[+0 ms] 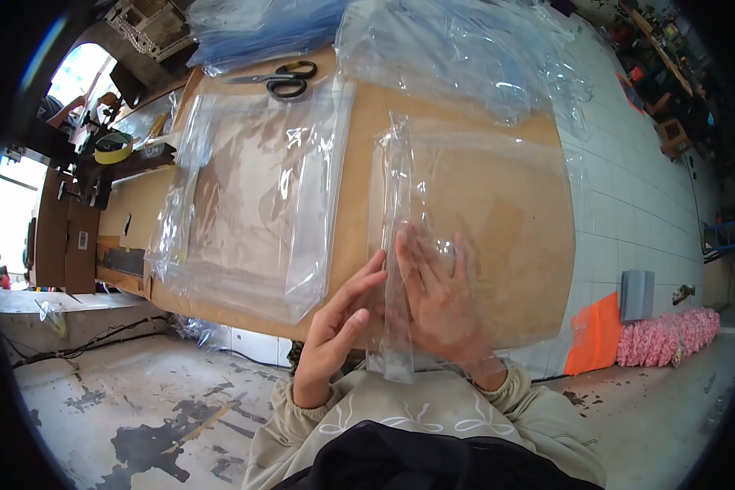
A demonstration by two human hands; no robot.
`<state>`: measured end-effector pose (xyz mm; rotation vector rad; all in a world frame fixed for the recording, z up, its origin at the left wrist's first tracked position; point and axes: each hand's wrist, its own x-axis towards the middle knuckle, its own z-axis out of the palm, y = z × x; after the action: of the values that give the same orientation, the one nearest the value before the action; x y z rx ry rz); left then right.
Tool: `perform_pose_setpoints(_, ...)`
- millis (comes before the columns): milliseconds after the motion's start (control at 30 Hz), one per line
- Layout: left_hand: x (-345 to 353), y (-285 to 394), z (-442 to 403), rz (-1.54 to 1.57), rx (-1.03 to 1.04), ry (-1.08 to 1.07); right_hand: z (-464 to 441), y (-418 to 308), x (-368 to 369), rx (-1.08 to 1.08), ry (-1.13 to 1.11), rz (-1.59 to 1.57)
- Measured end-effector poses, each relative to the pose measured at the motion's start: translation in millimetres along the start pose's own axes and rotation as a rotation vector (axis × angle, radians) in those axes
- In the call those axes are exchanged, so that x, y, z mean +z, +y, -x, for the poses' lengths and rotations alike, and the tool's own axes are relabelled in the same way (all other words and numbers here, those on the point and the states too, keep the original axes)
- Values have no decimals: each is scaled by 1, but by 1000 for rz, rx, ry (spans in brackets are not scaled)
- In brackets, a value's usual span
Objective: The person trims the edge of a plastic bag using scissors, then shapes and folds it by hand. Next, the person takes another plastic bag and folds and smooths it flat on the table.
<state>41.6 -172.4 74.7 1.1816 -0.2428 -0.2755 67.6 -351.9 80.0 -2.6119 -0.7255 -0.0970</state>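
A clear plastic bag (514,212) lies flat on the brown tabletop in front of me, with a folded strip (398,188) along its left side. My right hand (441,306) lies flat with fingers stretched, seen through clear film that seems to cover it. Beside the strip's left edge is my left hand (335,322), its fingers extended and thumb apart; the fingertips are at the edge, and whether they press on it I cannot tell. Left of my hands lies a stack of clear plastic bags (253,204). Black-handled scissors (282,79) rest just beyond that stack.
Heaped clear plastic (457,57) and a bluish plastic pile (261,37) lie at the table's far side. A yellow tape roll (113,148) is at the left. On the right floor are an orange sheet (594,333) and a pink fluffy bundle (665,337).
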Motion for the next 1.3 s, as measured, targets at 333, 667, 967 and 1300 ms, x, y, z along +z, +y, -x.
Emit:
perform_pose_setpoints(333,-4,-2,0,77,-7,-20,-2,0,-5,-15,-19,17)
perform_pose_setpoints(667,1,4,3,-91,4,-35,-2,-1,-2,-6,-3,-24)
perform_pose_setpoints(967,0,0,4,-121,33,-36,-1,0,-1,-1,-15,-10)
perform_pose_setpoints(1300,-2,-3,7,-150,27,-56,-2,0,-4,24,-6,-62)
